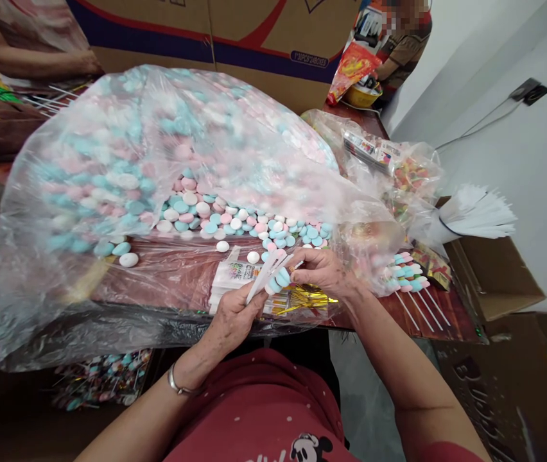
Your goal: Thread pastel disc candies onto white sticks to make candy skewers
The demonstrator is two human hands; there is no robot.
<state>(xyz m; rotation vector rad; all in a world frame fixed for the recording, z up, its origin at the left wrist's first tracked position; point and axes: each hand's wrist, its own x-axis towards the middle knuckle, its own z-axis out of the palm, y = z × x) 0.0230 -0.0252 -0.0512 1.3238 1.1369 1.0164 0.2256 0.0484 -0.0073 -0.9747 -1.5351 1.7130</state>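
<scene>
My left hand (235, 316) is closed around several thin white sticks (264, 277), which fan upward, and beside them is a short row of blue and white candies (278, 281). My right hand (324, 273) meets it from the right, thumb and fingers pinched at the far side of that row. A thin stick end seems to show there, partly hidden by the fingers. Behind both hands, loose pink, blue and white candies (235, 221) spill from a large clear plastic bag (110, 147). Under the hands lie printed white packets (239, 271) and gold twist ties (308, 298).
Finished-looking candy skewers (408, 276) lie at the table's right, near a bundle of white sticks (478, 215). A cardboard box (495, 276) stands beside the table; a large carton (235, 38) rises behind. Another person's arm (37, 61) is at upper left; another person (406, 45), upper right.
</scene>
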